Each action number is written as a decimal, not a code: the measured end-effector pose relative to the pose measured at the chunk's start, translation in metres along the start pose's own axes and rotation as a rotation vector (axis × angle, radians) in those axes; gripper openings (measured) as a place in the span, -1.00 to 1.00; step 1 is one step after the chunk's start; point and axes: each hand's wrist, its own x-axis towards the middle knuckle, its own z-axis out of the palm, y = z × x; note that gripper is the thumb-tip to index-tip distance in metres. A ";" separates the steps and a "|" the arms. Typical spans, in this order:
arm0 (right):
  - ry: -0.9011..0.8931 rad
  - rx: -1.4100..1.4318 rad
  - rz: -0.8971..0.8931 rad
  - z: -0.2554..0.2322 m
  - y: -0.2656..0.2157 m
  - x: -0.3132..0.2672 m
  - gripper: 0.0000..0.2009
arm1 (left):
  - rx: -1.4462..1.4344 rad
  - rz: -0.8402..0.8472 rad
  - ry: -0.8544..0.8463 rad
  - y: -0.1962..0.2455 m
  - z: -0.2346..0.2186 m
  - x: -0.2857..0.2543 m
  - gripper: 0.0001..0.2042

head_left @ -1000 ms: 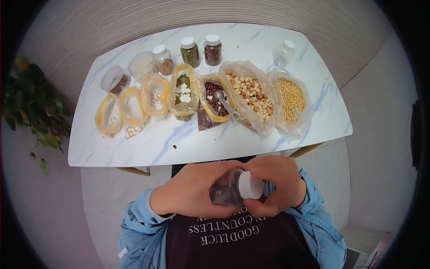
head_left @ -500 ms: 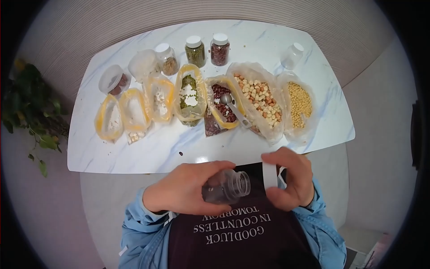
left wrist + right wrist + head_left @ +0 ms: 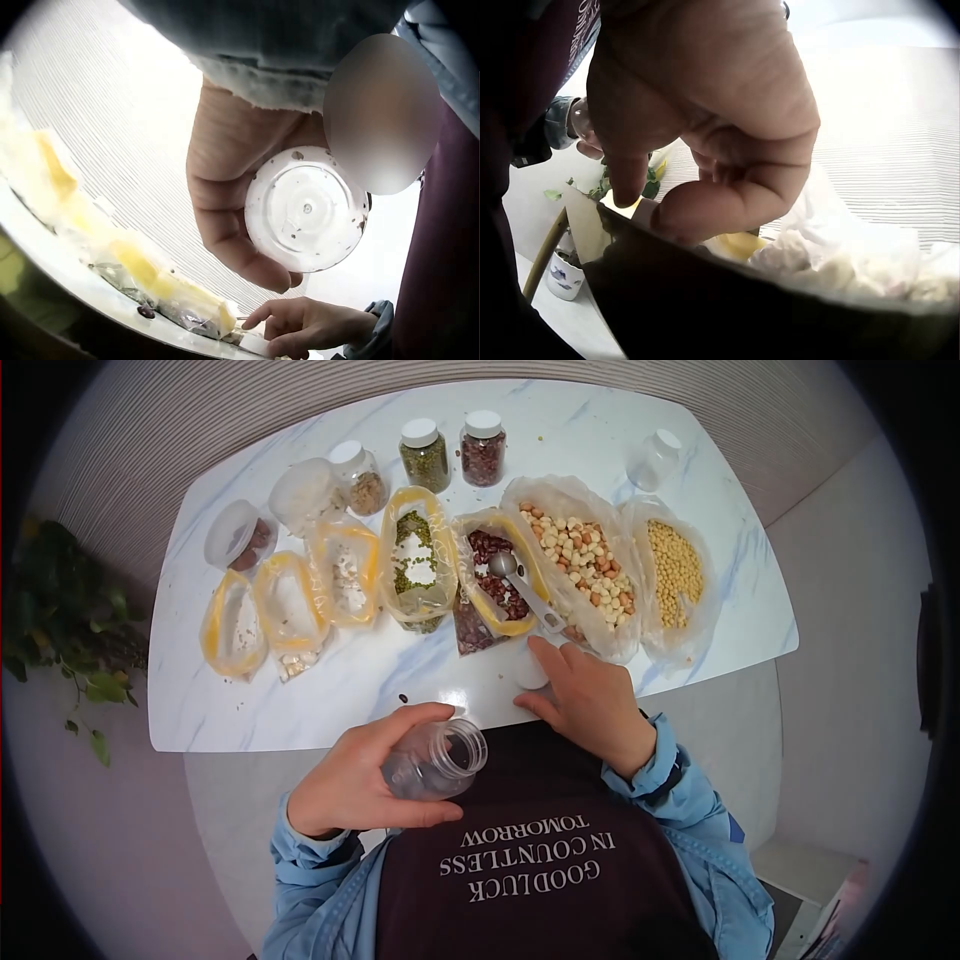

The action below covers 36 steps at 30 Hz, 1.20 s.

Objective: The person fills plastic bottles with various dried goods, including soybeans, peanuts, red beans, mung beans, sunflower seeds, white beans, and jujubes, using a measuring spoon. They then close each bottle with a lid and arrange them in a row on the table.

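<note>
A clear, uncapped jar is gripped by the left hand, tilted with its mouth toward the right. The left wrist view shows the base of the jar with small dark specks. The right hand is at the table's front edge, thumb and forefinger around a white lid. Just beyond it lies a metal spoon across an open bag of dark red beans. In the right wrist view the right hand hides most of the lid.
Open bags of green beans, mixed nuts and yellow beans stand on the marble-patterned table, with paler bags at left. Behind are several lidded jars, one green-filled. A loose dark bean lies near the front edge.
The lid has come off the jar and moved with the right hand to the table's front edge. The left hand has shifted left with the jar, whose mouth now points more upward.
</note>
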 end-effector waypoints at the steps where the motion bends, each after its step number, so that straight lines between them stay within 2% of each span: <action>1: 0.019 0.001 -0.013 -0.002 0.001 0.000 -0.59 | 0.016 0.012 0.008 0.001 0.000 -0.001 -0.15; 3: 0.058 0.003 -0.042 -0.012 0.003 -0.001 -0.63 | 0.049 0.037 0.028 0.003 -0.002 -0.002 -0.15; 9: 0.011 -0.137 -0.070 -0.038 0.022 0.018 -0.60 | 0.087 0.014 0.145 0.019 -0.016 -0.013 -0.18; 12: 0.040 -0.160 -0.189 -0.036 0.025 0.029 -0.56 | 0.104 0.017 0.223 0.036 -0.027 -0.014 -0.15; 19: -0.024 -0.215 -0.303 -0.024 0.030 0.045 -0.66 | 0.072 0.187 0.477 0.082 -0.050 0.022 -0.09; 21: -0.056 -0.220 -0.320 -0.019 0.031 0.046 -0.68 | 0.079 0.230 0.481 0.101 -0.052 0.049 -0.11; 24: 0.013 -0.178 -0.319 -0.016 0.033 0.049 -0.69 | 0.080 0.250 0.431 0.116 -0.052 0.087 -0.17; 27: 0.209 -0.065 -0.348 -0.026 0.035 0.055 -0.79 | 0.100 0.223 0.355 0.116 -0.050 0.116 -0.22; 30: 0.420 0.073 -0.321 -0.036 0.043 0.056 -0.82 | 0.133 0.188 0.309 0.105 -0.054 0.137 -0.26; 34: 0.393 0.358 0.095 -0.082 0.064 0.046 -0.87 | 0.044 0.186 0.283 0.084 -0.060 0.161 -0.31; 36: 0.348 0.380 0.132 -0.098 0.081 0.049 -0.87 | 0.057 0.156 0.244 0.082 -0.064 0.168 -0.32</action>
